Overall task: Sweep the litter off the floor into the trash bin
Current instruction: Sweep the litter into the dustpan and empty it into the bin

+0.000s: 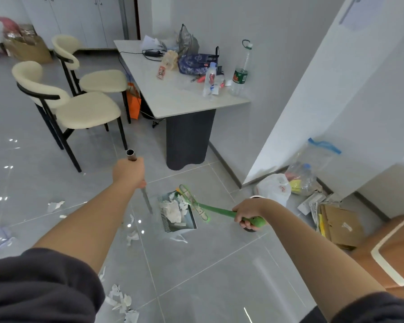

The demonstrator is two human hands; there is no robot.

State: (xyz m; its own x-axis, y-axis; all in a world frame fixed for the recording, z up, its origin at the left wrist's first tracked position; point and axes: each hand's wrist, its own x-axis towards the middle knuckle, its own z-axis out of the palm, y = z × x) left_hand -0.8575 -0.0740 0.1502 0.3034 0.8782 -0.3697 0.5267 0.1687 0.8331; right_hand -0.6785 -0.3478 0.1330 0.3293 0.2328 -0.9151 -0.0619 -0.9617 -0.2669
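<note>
Litter [172, 210] of crumpled paper fills the dustpan [192, 220] on the tiled floor [219, 264]; more scraps [120, 299] lie scattered nearby. Left hand [128, 170] grips the pan's metal pole [148, 201]; right hand [247, 212] grips the green brush [210, 208], its head over the pan.
</note>
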